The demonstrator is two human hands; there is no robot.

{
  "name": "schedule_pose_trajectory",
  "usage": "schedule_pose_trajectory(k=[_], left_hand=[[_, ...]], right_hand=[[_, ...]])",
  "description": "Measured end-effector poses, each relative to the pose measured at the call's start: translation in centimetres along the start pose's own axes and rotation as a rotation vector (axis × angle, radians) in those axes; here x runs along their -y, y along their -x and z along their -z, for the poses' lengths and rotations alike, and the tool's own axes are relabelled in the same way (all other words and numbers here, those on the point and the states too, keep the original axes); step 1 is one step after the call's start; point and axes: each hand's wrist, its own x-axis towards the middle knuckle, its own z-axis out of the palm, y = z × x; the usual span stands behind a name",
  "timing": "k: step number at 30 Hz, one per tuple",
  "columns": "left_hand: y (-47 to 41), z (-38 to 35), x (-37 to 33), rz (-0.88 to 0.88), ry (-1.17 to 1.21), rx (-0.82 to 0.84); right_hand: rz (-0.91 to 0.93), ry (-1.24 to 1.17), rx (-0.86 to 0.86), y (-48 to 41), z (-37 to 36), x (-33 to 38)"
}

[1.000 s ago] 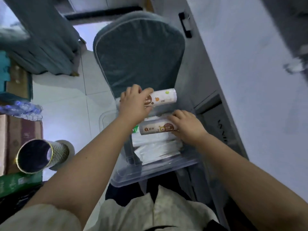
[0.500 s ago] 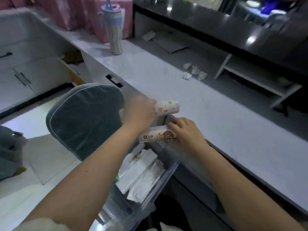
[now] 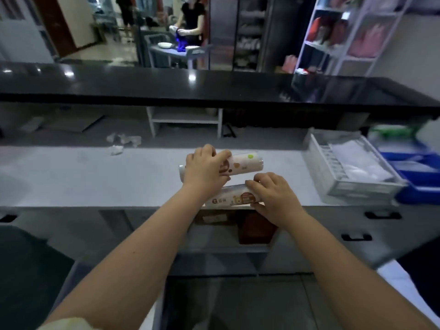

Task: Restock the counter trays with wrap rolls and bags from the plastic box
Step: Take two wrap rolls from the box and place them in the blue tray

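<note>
Left hand (image 3: 204, 167) clamped on far white printed wrap roll (image 3: 246, 161), right hand (image 3: 273, 196) on near roll (image 3: 228, 200); both were carried from clear plastic box toward white slotted tray (image 3: 317, 163).

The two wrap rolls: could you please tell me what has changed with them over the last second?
Both rolls rose from the plastic box to the white counter: the upper roll above it, the lower roll at its front edge. Grips unchanged: left hand on the upper roll, right hand on the lower.
</note>
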Motion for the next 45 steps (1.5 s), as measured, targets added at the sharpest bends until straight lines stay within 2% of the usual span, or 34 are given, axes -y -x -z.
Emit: schedule_pose_trajectory(k=[8,14,18,23,29,35,40,45], left_hand=[[-4.2,-7.9,-21.7,-0.248,0.092,0.061],[-5.7,-13.3,-37.9,-0.311,0.158,0.09],[-6.5,-16.3,-45.3,-0.321,0.185,0.096],[-8.3,-19.6,-49.8,-0.346,0.177,0.117],[-13.4,-23.8,-51.9,-0.334,0.163,0.154],[-21.7,-28.5,-53.7,-0.335,0.211,0.159],[-29.7,-31.7,-55.5,-0.36,0.236,0.171],[-35.3,-35.4,-57.1,-0.402,0.235,0.173]], right_hand=[[-0.275,0.039,-0.03,15.8,5.1,-14.3],[-0.407,0.062,0.021,28.1,9.4,-25.3],[-0.456,0.077,-0.018,33.4,11.3,-31.7],[-0.497,0.048,0.021,36.4,10.5,-37.1],[-0.538,0.038,0.021,36.9,7.8,-43.0],[-0.513,0.088,-0.011,33.0,5.1,-51.6],[-0.518,0.073,0.027,28.0,3.3,-58.9],[-0.59,0.042,0.048,25.7,0.7,-64.5]])
